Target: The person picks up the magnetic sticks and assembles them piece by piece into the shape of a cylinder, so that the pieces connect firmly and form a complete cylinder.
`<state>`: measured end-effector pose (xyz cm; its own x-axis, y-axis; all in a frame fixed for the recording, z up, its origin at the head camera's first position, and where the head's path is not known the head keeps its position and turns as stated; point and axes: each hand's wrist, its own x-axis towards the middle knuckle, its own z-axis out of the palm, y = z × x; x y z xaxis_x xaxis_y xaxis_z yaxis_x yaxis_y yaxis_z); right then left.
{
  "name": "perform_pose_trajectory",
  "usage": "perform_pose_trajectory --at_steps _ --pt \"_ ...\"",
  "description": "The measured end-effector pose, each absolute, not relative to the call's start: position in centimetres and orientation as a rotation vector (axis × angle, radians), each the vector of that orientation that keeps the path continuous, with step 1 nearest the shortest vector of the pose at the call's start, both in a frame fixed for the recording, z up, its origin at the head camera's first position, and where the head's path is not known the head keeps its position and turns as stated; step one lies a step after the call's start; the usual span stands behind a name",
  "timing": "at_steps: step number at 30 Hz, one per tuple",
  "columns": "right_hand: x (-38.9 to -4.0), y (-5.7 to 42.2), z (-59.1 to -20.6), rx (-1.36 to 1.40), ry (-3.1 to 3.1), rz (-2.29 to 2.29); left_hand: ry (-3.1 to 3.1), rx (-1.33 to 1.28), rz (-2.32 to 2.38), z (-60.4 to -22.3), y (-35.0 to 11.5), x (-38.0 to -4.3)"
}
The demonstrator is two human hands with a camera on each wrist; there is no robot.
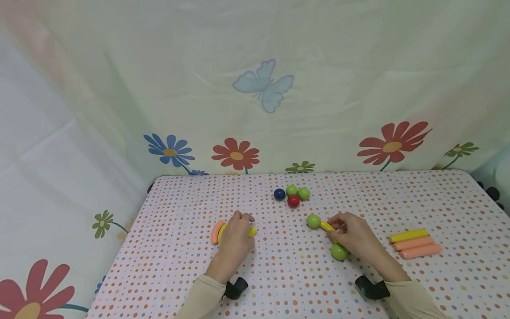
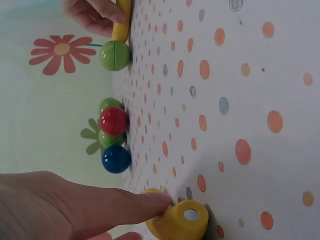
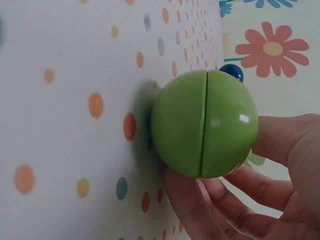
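Note:
My left hand point(image 1: 237, 232) bends over a yellow curved piece point(image 1: 253, 231), its thumb pressed against the side; a pale round end shows on the yellow piece point(image 2: 192, 220) in the left wrist view. The other fingers' contact is hidden. Beside this hand lie a salmon curved piece point(image 1: 215, 232) and another stretch of yellow, partly covered. My right hand point(image 1: 352, 230) pinches a yellow stick point(image 1: 327, 226) between thumb and fingers. At the stick's far end is a green ball point(image 1: 313, 221); at its near end is a second green ball point(image 3: 205, 125), large in the right wrist view.
Toward the back of the dotted table point(image 1: 179, 266) a blue ball point(image 1: 280, 194), a red ball point(image 1: 293, 201) and two green balls point(image 1: 304, 193) sit clustered. On the right lie a yellow stick point(image 1: 408, 235) and two salmon sticks point(image 1: 421, 251). A flowered curtain point(image 1: 318, 110) hangs behind.

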<state>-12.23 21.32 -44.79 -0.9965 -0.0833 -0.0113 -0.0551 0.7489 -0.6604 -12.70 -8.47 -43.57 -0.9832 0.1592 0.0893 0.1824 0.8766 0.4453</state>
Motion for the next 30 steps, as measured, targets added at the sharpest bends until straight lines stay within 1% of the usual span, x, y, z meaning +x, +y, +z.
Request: perform_pose_trajectory --at_steps 5,16,30 --pt "-12.2 21.3 -44.7 -0.117 2.903 -1.097 -3.059 -0.258 -0.783 -43.4 -8.5 -12.5" --pt "-12.2 20.7 -44.9 -0.110 2.897 -1.092 -3.067 -0.354 -0.762 -43.9 -7.8 -12.3" --pt "-12.3 18.1 -44.7 -0.177 2.835 -1.140 -2.993 -0.432 -0.756 -44.6 -6.0 -13.0"
